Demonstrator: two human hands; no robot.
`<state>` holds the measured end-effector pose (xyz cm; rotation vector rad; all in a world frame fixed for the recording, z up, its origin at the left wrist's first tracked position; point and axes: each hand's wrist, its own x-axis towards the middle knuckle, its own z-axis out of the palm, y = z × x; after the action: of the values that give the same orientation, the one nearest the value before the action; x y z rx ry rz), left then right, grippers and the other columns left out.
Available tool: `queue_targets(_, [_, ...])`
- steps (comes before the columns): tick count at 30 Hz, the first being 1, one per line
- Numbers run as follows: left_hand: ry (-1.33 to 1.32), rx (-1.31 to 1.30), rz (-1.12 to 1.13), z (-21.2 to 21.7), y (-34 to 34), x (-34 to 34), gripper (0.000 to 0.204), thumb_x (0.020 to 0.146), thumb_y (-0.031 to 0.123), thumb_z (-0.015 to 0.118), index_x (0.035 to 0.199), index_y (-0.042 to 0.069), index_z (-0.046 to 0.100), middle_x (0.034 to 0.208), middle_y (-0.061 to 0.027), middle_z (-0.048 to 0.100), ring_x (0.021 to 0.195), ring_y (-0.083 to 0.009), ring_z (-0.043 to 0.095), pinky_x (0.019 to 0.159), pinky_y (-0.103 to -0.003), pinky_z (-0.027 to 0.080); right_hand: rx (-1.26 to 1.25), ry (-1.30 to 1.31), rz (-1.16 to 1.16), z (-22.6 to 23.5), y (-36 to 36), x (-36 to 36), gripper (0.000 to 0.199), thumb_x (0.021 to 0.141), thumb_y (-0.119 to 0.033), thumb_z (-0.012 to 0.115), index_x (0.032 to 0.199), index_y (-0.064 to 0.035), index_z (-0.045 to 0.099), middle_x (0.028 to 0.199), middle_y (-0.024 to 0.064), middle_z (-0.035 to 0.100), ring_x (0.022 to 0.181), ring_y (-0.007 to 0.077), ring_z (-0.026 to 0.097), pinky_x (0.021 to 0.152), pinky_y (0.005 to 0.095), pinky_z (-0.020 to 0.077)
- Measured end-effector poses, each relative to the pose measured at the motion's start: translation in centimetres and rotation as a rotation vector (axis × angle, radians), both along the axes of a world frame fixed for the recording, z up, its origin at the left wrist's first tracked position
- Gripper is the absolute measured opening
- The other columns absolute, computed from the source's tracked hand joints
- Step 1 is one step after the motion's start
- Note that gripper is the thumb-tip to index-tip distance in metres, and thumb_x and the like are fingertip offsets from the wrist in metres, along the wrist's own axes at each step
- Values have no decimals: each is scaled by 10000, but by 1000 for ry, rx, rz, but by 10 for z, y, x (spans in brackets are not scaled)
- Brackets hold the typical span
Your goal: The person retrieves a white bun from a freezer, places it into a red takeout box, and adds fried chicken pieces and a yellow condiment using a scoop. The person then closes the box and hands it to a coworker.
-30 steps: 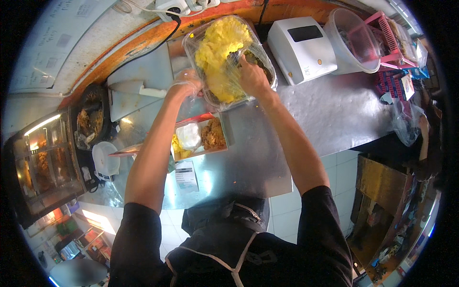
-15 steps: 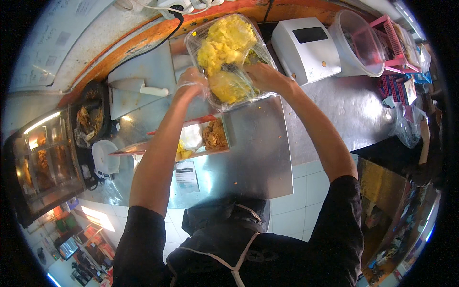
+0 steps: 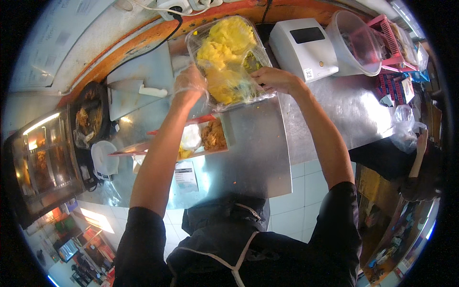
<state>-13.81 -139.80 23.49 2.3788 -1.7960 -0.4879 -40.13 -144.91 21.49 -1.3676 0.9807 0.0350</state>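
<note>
Upper left of the frame: one kitchen knife, white-handled, on a pale cutting board. Centre: one open food box holding fried chicken and a white mound. Above it: the left hand, in what looks like a clear glove, fingers curled inward beside the tub's left edge; whether they grip anything, I cannot tell. Upper centre: one clear plastic tub of yellow food, partly under clear film. Right of that: the right hand, fingers bent and nearly closed at the film; a pinch is not certain. Handling note: film this thin probably wants gentle tension, tub steadied, fingertips clear of the food.
</note>
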Motion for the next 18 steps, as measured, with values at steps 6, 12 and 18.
queue_targets(6, [256,-262,-417,11,13,-27,283,870,150,698,1138,64,720,1118,-201,693,1027,-369,664,928,-426,514,230,-228,-236,7,17,2,409,1000,-106,466,1386,14,528,701,-67,438,527,39,306,470,199,266])
queue_targets(12, [293,-276,-380,13,2,-27,234,846,185,714,1044,68,755,997,-200,710,958,-376,670,871,-430,519,241,-292,-464,12,39,-10,575,1028,-148,506,1530,42,300,747,-50,460,569,25,335,489,186,277])
queue_targets(18, [219,-302,-480,9,-8,-34,232,816,237,724,974,71,762,921,-192,703,881,-367,669,783,-440,514,295,-401,-533,14,55,-18,544,1039,-154,505,1513,48,329,768,-43,464,585,23,334,492,187,265])
